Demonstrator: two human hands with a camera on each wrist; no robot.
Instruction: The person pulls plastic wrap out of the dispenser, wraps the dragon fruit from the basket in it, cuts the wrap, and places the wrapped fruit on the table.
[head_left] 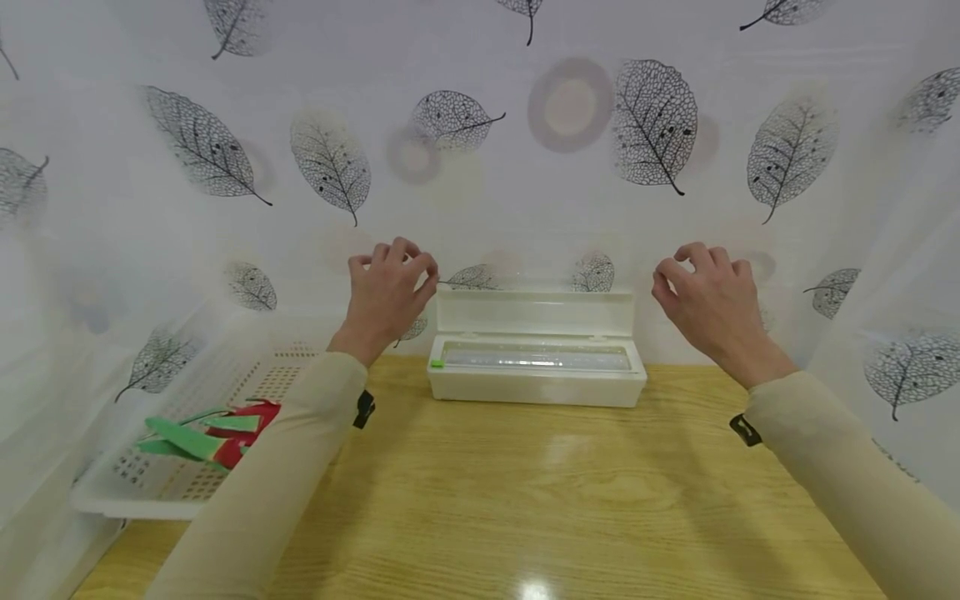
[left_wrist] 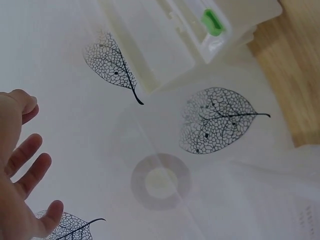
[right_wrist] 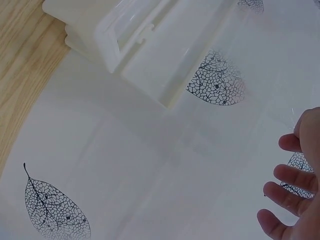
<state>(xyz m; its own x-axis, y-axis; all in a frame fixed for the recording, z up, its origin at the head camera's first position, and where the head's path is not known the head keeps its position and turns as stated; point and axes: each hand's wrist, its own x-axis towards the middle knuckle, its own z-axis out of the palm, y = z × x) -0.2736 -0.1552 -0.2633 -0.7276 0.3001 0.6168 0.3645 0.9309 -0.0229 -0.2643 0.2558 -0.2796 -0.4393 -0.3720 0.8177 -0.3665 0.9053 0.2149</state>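
Note:
A white cling film dispenser box stands with its lid raised at the back of the table, a clear roll lying inside. My left hand is raised above the box's left end, thumb and index finger pinched together. Above and beyond its right end, my right hand pinches in the same way. Clear cling film shows faintly by the right fingertips; its sheet is almost invisible against the pale background. The other fingers of both hands are loosely bent, as the wrist views show. A green slider sits at the box's left end.
A white perforated basket on the left holds a red and green item, partly hidden behind the left sleeve. A leaf-patterned pale curtain hangs behind the wooden table and along its sides.

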